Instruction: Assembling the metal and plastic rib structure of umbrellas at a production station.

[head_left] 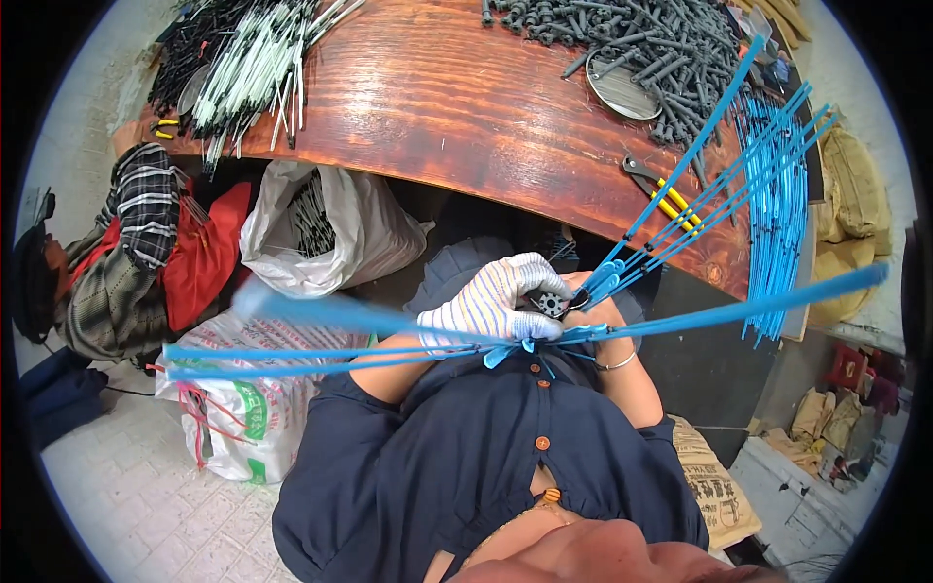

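Observation:
Close to my chest, my left hand [486,303], in a white striped glove, is closed with thumb and fingers on a dark round hub [552,305] with small holes in its face. My bare right hand [604,319], a bracelet on its wrist, closes on the hub's other side; its fingers are partly hidden by blue parts. Long thin blue rods [680,225] with flat blue ends and black joints fan out from the hub to upper right, right and left. The left-hand rods [321,358] are partly smeared by motion.
On the wooden table [418,87] lie yellow-handled pliers [671,199], grey plastic parts [651,49], a round metal dish [622,89], white-and-black rods [255,73] and a blue rod bundle [777,214]. White sacks [360,223] stand left; another person [146,233] sits at far left.

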